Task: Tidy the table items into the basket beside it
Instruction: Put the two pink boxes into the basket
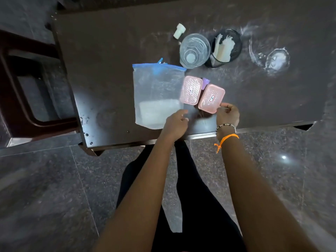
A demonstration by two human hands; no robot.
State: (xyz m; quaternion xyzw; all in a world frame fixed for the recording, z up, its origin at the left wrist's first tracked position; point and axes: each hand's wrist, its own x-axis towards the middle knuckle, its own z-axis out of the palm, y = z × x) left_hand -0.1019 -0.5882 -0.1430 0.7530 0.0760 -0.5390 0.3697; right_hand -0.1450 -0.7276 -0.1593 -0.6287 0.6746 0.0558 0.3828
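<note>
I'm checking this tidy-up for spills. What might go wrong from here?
The right hand pinches only a corner of one pink box, so it may slip or tip when lifted. That box touches the second pink box and could drag it. The stacked clear cups and mesh holder stand close behind and could be knocked.

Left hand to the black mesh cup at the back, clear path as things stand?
Probably not directly. The left hand sits at the near edge, and the zip bag, pink boxes and clear glass lie between it and the mesh cup; it would have to go over them.
</note>
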